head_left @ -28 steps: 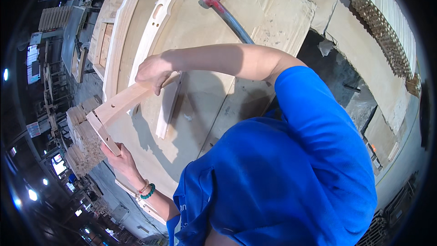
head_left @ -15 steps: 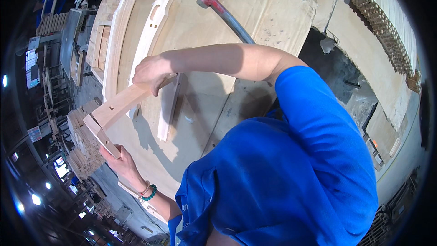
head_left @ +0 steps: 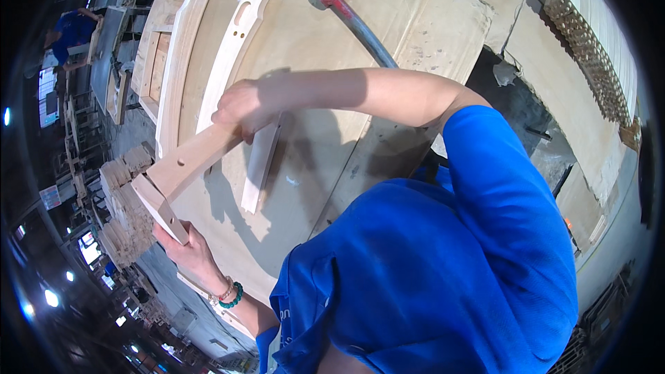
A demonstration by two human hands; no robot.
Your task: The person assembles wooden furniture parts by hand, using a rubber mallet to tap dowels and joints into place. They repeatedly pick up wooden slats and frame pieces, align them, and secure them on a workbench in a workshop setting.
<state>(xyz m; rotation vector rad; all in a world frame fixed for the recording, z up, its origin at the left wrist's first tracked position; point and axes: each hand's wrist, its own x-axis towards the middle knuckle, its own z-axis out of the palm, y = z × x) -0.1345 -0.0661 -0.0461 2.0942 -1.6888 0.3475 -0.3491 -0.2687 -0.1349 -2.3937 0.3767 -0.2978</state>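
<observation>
My right hand [head_left: 244, 109] is closed round one end of a pale wooden rail [head_left: 192, 157] with a round hole near its other end. That far end meets a shorter wooden piece [head_left: 161, 209], with a narrow gap showing at the joint. The lower end of this short piece is gripped by my left hand [head_left: 188, 249], whose wrist carries beaded bracelets. Beneath my right forearm a slim wooden strip [head_left: 262, 170] lies on the table. Just beyond my right hand lies a long wooden part [head_left: 234, 52] with a slot and small holes.
A red-headed mallet [head_left: 355, 19] lies on the worn tabletop [head_left: 422, 34]. Curved wooden parts [head_left: 181, 69] rest at the left side. Stacked wooden slats [head_left: 589, 48] stand at the far right, past a dark opening [head_left: 509, 93]. Another person [head_left: 73, 33] is at far left.
The two joined wooden pieces stay in my hands with almost the same pose. The whole view has shifted slightly, and a person has come into sight at far left.
</observation>
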